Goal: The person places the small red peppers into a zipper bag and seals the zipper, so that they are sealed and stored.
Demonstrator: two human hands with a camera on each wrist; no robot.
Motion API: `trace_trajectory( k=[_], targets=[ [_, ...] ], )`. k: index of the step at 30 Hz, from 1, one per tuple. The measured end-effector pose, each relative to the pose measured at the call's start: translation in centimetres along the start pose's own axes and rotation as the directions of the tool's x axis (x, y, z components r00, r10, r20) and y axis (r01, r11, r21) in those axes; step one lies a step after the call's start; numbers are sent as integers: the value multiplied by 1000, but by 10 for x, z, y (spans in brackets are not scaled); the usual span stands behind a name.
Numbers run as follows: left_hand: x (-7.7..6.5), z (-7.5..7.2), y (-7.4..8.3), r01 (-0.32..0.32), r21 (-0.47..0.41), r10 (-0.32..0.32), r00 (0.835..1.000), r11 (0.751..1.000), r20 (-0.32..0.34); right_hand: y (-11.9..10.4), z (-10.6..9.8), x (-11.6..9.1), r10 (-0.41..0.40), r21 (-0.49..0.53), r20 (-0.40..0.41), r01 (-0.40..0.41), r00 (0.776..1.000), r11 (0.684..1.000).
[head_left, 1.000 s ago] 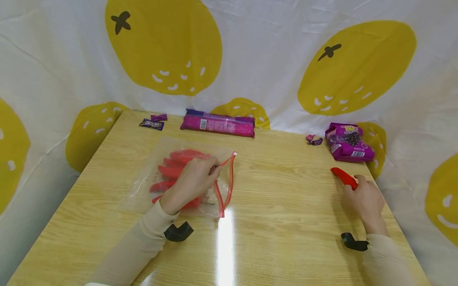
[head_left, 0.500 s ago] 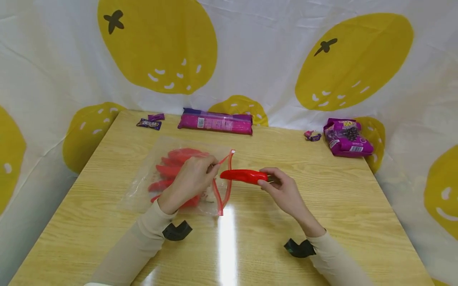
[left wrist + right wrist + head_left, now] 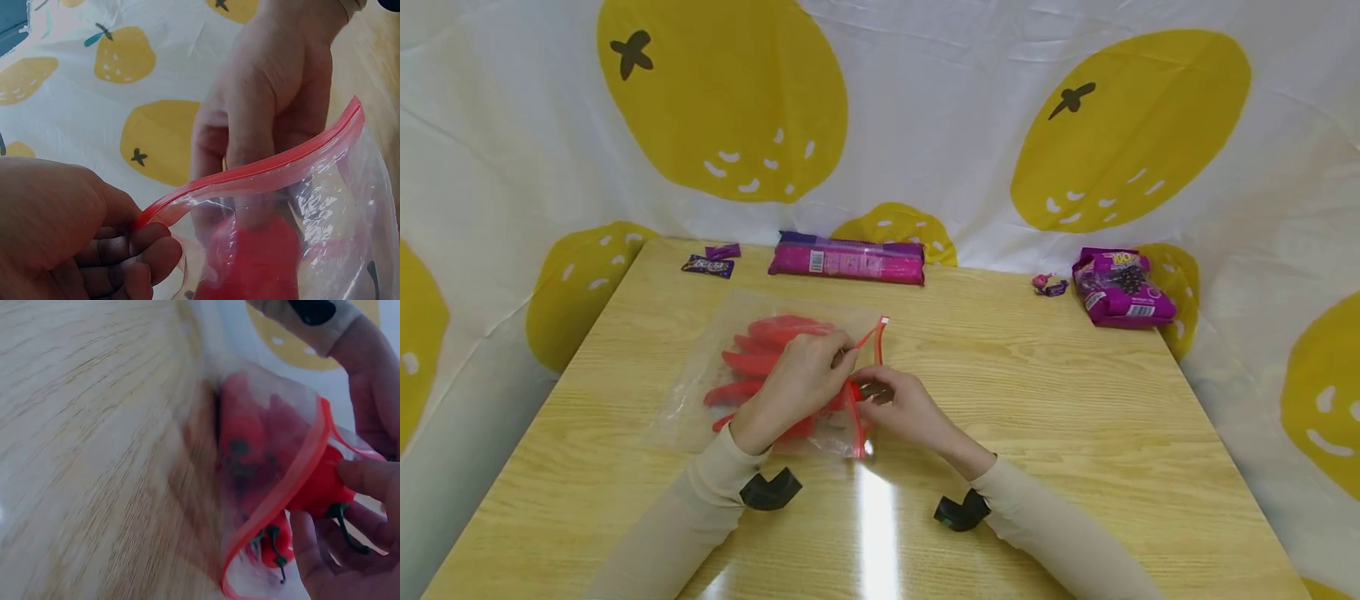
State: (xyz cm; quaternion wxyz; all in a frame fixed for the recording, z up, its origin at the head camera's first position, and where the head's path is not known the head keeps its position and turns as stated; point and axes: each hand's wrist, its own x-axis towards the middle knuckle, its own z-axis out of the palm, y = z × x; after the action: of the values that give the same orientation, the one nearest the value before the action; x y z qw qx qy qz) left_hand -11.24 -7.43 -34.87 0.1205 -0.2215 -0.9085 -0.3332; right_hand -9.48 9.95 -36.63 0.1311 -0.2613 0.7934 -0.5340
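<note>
A clear zip bag [image 3: 878, 343] with a red zip edge lies on the table, several red peppers [image 3: 752, 364] inside it. My left hand [image 3: 801, 375] pinches the zip edge and holds the mouth apart, as the left wrist view shows. At that mouth, my right hand [image 3: 913, 408] grips a red pepper [image 3: 322, 481] by its stem end. The pepper's body is inside the bag, behind the clear film, and its green stem [image 3: 347, 531] sticks out among the fingers. Other green-stemmed peppers [image 3: 244, 431] lie beside it in the bag.
Along the table's [image 3: 1037, 433] back edge lie a long purple packet [image 3: 850, 260] and a puffy purple bag [image 3: 1123, 287]. Small wrapped sweets [image 3: 709, 266] sit at the back left, others [image 3: 1049, 285] at the back right. A fruit-print cloth [image 3: 940, 125] hangs behind.
My right hand has carried the red pepper from the table's right side leftward to the bag and put its body into the mouth. My left hand has kept its pinch on the edge.
</note>
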Motion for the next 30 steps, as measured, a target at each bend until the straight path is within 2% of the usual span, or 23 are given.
trace_trajectory(
  k=[9, 12, 16, 19, 22, 23, 29, 30],
  targets=[
    [-1, 0, 0, -30, -13, 30, 999, 999, -33, 2, 12, 25, 29, -19, 101, -27, 994, 999],
    [-1, 0, 0, -37, -5, 37, 998, 999, -50, 9, 19, 33, 35, 42, 117, -40, 993, 998],
    [-1, 0, 1, -42, 8, 42, 997, 999, -69, 32, 32, 42, -98, 20, 109, 96, 989, 995],
    [-2, -1, 1, -35, 12, 36, 996, 999, -77, 45, 40, 46, -200, -14, 78, 201, 977, 979],
    [-2, -1, 1, -34, 10, 34, 996, 999, -76, 46, 43, 46, -180, 51, 60, 177, 982, 983],
    [-2, -2, 1, -34, 9, 35, 997, 999, -75, 45, 43, 46, -151, 71, 70, 146, 986, 987],
    [-1, -3, 0, -36, 27, 38, 997, 999, -73, 33, 22, 39, -27, -59, 96, 33, 995, 998],
    [-1, -3, 0, -33, 30, 35, 997, 999, -70, 32, 17, 37, -32, -100, 87, 41, 996, 994]
  ],
)
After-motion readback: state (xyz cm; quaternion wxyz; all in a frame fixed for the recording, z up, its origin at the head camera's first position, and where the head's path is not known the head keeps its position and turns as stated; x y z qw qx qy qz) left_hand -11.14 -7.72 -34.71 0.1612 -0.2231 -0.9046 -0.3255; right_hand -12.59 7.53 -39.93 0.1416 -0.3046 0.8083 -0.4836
